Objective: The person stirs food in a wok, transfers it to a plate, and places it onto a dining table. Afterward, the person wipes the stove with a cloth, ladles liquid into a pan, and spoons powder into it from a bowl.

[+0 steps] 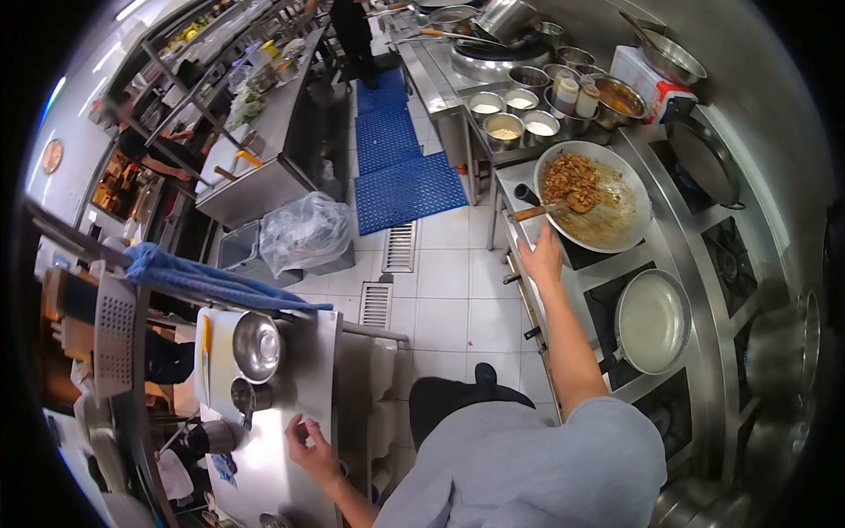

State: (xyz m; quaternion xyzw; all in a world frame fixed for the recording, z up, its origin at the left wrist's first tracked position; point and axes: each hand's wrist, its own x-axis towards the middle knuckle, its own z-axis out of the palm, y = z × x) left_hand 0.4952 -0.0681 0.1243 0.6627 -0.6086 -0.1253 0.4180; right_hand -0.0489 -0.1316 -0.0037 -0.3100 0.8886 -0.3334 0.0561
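My right hand is just below the wooden handle of a utensil, fingers apart, with no grip visible. The utensil's head rests among chopped brown food in a large pale pan on the stove. Over the steel table at the left, my left hand hangs with loosely bent, spread fingers and holds nothing. Nearest to it are a small steel pot and a steel bowl. A yellow-handled knife lies on a board.
A second pan holds pale liquid. Small containers and squeeze bottles stand behind the large pan. Blue mats cover part of the floor beside a bagged bin. One person stands at the far end, another at left.
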